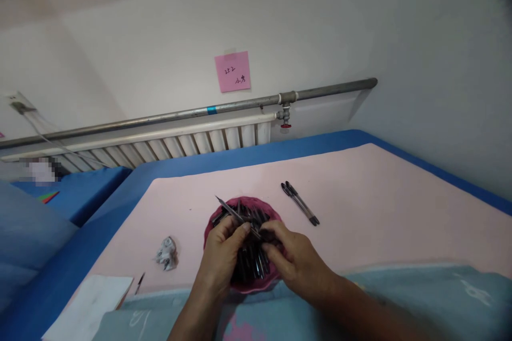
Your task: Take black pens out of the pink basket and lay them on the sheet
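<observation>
- A thin pen (230, 206) is held up over the pink bowl (258, 202), with its sharp tip pointed up and away to the left.
- The pen is pinched by the left hand (224, 245), between the thumb and the bent fingers. The tip is seen just past the fingers, and the back end is turned toward the right hand (294, 256).
- The right hand is kept close by, with its thumb and fingers bent near the back end of the pen. It cannot be told if the pen or some other dark bit is gripped there.
- Lots of dark pens (250, 264) are packed in the bowl, right under both hands.
- Two pens with black caps (300, 202) are laid side by side on the desk (400, 213), to the right of the bowl and apart from the hands.
- A crumpled ball (166, 253) is set to the left of the bowl, near the left hand.
- White paper (90, 303) is spread at the near left corner, and a small thin stick (140, 283) is seen just beside it.
</observation>
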A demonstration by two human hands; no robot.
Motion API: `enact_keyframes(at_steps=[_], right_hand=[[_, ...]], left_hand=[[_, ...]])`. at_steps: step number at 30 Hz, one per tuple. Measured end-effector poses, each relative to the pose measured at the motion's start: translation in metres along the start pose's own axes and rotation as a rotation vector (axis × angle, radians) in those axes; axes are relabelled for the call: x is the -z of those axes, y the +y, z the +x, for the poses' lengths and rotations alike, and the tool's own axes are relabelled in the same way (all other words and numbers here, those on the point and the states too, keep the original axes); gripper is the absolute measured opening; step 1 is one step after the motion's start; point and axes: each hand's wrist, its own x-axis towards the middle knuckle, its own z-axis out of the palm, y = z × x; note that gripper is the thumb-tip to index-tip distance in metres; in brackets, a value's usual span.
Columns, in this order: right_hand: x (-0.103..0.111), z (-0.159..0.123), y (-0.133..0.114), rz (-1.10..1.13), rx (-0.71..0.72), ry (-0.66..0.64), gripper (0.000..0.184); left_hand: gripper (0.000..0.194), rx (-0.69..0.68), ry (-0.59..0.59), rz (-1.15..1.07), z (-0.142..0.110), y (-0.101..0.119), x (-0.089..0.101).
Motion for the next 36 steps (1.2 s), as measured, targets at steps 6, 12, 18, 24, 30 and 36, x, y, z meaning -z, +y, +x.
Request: enact_keyframes(at_steps=[6, 12, 18, 24, 30, 36], right_hand=[[-0.001, 0.002, -0.002, 0.223, 0.013, -0.057, 0.017], [-0.002, 0.002, -0.003, 0.029, -0.06, 0.043, 0.015], [-0.003, 0.002, 0.0, 0.072, -0.114, 0.043, 0.018], [0.001, 0.008, -0.004, 0.242, -0.127, 0.114, 0.022], [0.001, 0.01, 0.001, 0.311, -0.126, 0.106, 0.021], [0.0, 0.011, 0.0, 0.283, -0.131, 0.103, 0.02]], left_hand=[[0.018, -0.005, -0.025, 0.039, 0.0, -0.001, 0.003], [0.015, -0.056, -0.093, 0.133, 0.001, -0.004, 0.001], [0.018, -0.052, -0.087, 0.28, 0.0, 0.001, 0.001], [0.026, -0.153, 0.222, 0.33, 0.008, 0.023, 0.038], [0.018, -0.109, 0.195, 0.739, 0.014, 0.027, 0.064], [0.015, -0.071, 0.143, 1.171, 0.011, 0.029, 0.068]])
